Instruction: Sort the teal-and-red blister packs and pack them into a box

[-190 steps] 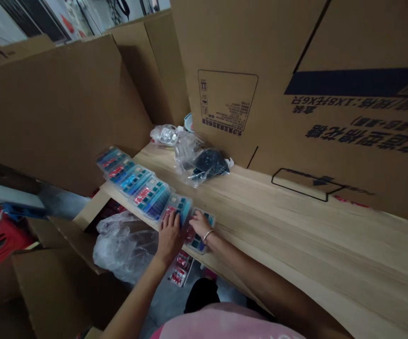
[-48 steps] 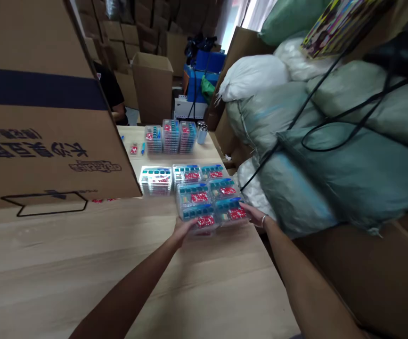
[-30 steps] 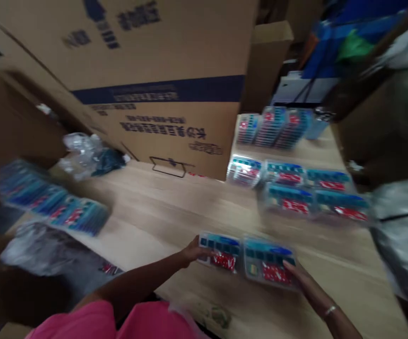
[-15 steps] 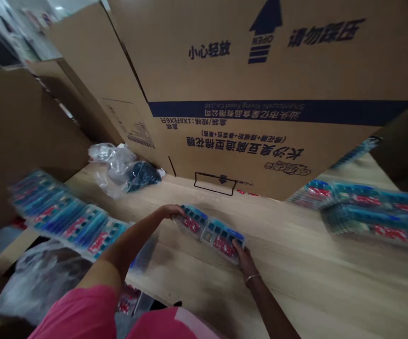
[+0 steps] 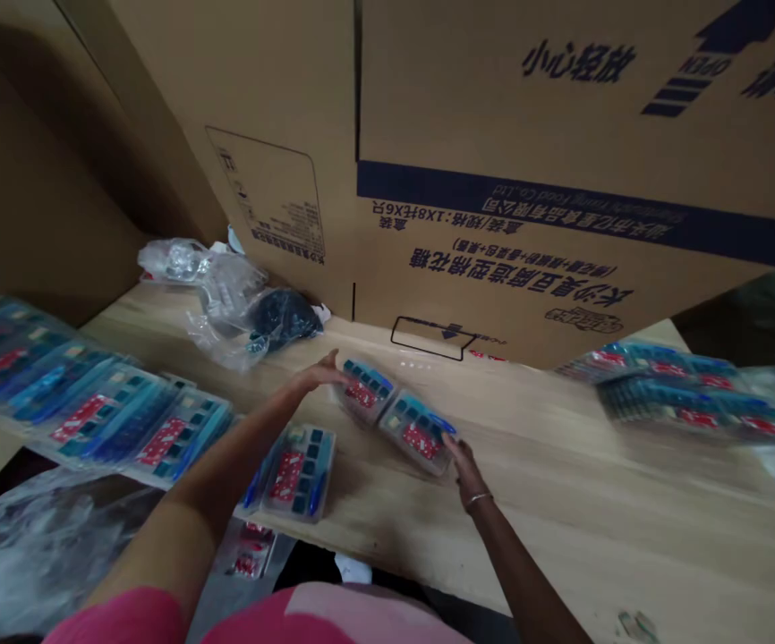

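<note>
Two clear plastic trays lie end to end on the table, each with dark cubes, a red packet with white spots and a blue piece. At the far end of the left tray [image 5: 364, 391] is my left hand [image 5: 321, 370], fingers stretched and apart, the fingertips at its edge. My right hand [image 5: 466, 467] has its fingers around the near right corner of the other tray [image 5: 418, 433]; part of its grip is hidden. A similar tray [image 5: 299, 472] rests beside my left forearm, near the table's front edge.
A tall cardboard box [image 5: 495, 268] stands behind the trays. More filled trays [image 5: 92, 402] line the left side, and blurred stacked trays [image 5: 689, 394] sit at the right. Crumpled clear bags [image 5: 226, 291] lie at the back left; a plastic bag [image 5: 45, 546] hangs below the table edge.
My left hand has loosened from the left tray and its fingers have spread. My right hand stays at the right tray's corner. The view has turned left, showing the tray beside my forearm.
</note>
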`<state>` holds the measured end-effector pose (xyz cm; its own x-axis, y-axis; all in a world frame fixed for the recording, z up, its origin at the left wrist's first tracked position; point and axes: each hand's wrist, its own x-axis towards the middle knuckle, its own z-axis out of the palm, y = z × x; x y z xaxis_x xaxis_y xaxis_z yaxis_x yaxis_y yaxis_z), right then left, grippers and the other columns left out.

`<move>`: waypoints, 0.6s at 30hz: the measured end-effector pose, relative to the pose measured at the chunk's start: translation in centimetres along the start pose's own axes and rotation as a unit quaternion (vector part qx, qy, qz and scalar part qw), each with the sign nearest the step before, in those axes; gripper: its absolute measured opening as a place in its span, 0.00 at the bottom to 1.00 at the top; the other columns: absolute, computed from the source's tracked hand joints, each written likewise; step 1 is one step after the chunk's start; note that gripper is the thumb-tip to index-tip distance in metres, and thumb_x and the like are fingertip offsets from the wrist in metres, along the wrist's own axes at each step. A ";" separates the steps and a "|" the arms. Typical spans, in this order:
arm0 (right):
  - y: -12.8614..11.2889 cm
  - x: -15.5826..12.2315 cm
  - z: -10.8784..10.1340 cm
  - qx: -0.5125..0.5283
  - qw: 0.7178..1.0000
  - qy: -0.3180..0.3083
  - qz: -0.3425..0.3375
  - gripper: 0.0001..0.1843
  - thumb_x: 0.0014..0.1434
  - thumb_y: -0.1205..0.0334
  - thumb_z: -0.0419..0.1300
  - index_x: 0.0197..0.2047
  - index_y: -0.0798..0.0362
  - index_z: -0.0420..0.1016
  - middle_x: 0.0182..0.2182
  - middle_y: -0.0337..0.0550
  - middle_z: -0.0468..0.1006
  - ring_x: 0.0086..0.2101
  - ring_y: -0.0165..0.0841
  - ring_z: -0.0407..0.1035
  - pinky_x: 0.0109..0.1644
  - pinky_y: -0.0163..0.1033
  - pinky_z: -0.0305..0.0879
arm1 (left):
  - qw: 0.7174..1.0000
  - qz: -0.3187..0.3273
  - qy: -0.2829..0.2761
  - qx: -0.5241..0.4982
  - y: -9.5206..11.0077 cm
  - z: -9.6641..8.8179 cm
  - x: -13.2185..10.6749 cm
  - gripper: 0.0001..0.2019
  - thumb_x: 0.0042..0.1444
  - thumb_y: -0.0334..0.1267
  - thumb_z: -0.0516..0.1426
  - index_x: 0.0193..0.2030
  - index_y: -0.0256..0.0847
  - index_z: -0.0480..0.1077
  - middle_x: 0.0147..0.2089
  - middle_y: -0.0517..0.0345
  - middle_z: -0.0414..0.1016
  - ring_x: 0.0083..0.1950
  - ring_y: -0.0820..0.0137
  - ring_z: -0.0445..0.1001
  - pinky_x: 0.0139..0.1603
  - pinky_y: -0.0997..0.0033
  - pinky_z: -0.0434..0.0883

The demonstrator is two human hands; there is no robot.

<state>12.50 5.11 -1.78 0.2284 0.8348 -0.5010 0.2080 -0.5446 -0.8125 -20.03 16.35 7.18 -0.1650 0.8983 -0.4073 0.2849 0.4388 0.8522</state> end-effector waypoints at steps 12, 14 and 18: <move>-7.0 5.0 -0.1 -0.168 0.940 -0.219 -0.199 0.22 0.45 0.47 0.62 0.41 0.49 0.76 0.46 0.47 0.79 0.49 0.44 0.70 0.59 0.49 0.59 | 0.936 -0.238 -0.044 -0.256 -4.4 18.3 -14.7 0.22 0.50 0.49 0.58 0.49 0.41 0.66 0.48 0.51 0.73 0.45 0.66 0.70 0.41 0.70 0.65; -5.6 5.5 -0.5 -0.182 0.929 -0.240 -0.214 0.24 0.47 0.44 0.59 0.44 0.49 0.75 0.47 0.47 0.78 0.50 0.44 0.70 0.59 0.50 0.59 | 0.928 -0.246 -0.014 -0.280 -3.5 20.0 -14.2 0.19 0.52 0.47 0.56 0.48 0.41 0.67 0.46 0.52 0.74 0.44 0.67 0.70 0.41 0.70 0.64; -2.8 7.3 -1.1 -0.224 0.916 -0.242 -0.230 0.29 0.48 0.40 0.55 0.47 0.50 0.73 0.50 0.50 0.77 0.53 0.45 0.68 0.60 0.48 0.58 | 0.913 -0.251 0.026 -0.319 -2.9 20.2 -14.1 0.11 0.52 0.40 0.58 0.41 0.40 0.71 0.36 0.56 0.75 0.38 0.67 0.72 0.40 0.68 0.66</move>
<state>14.65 12.67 -2.79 -0.4068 0.8639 -0.2969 0.5703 -0.0137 -0.8213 0.51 2.94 3.80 -0.1722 0.5780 -0.7976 -0.4447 0.6769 0.5866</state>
